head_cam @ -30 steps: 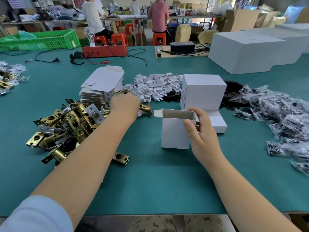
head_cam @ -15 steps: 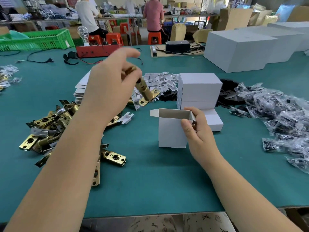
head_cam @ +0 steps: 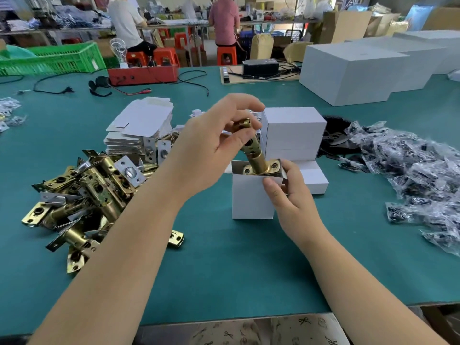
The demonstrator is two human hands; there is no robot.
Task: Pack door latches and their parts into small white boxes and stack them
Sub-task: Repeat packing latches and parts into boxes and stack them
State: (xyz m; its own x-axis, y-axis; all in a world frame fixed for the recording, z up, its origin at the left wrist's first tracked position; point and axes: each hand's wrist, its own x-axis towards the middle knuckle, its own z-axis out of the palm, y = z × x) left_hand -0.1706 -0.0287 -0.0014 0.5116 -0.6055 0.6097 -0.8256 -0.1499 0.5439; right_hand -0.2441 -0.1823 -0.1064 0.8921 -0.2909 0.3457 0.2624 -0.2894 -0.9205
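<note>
So the left hand (head_cam: pixel 211 148) has a brass latch (head_cam: pixel 255 155) pinched near its top end, thumb on the near side and fingers curled over the far side. The latch hangs down from the grip toward about 5 o'clock, tilted a bit, with its flat faceplate end sitting right at the mouth of the open white box (head_cam: pixel 251 197). So the grip is at the upper end and the plate end is the lowest part, level with the box rim.

The right hand (head_cam: pixel 291 195) is holding that box on its right side, thumb pressed on the front wall near the top corner, fingers wrapped round the side at about 3 o'clock of the box. The box stands upright on the green table (head_cam: pixel 249 257), top flaps open.

Right behind the box, at 12 to 1 o'clock, there's a stack of closed white boxes (head_cam: pixel 295 133). At 9 o'clock from the box is the big pile of loose latches (head_cam: pixel 82 195), and past that at about 10 o'clock a stack of flat unfolded boxes (head_cam: pixel 139 128). Over at 3 o'clock there's a heap of small plastic bags (head_cam: pixel 418 175) with dark parts in them, can't make out exactly what.
</note>
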